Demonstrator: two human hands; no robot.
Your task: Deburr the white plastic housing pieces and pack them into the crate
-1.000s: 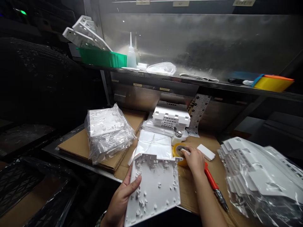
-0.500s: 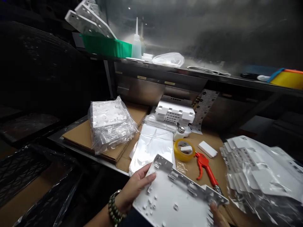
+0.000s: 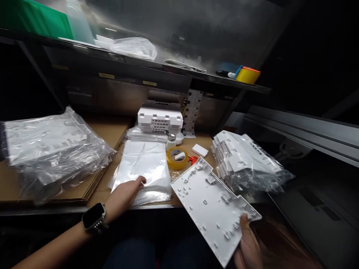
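My right hand (image 3: 249, 244) grips the lower right end of a white plastic panel (image 3: 206, 213), a flat housing part with small clips and posts on its inner face. The panel is tilted in front of the bench edge. My left hand (image 3: 126, 192), with a watch on the wrist, is over the near left part of a stack of clear plastic bags (image 3: 148, 160). Its visible fingers reach forward over the bags and appear to hold nothing; the rest are hidden beneath the hand.
Bagged white panels lie on cardboard at the left (image 3: 45, 138) and in a pile at the right (image 3: 244, 157). Behind the bags stand more white parts (image 3: 159, 119), a pump bottle (image 3: 171, 141) and a yellow tape roll (image 3: 177, 158). The panel partly hides a red air gun (image 3: 193, 160). A shelf (image 3: 129, 61) runs above.
My left hand has let go of the panel and moved onto the bag stack. My right hand keeps the panel, now turned more steeply. The view has swung to the right.
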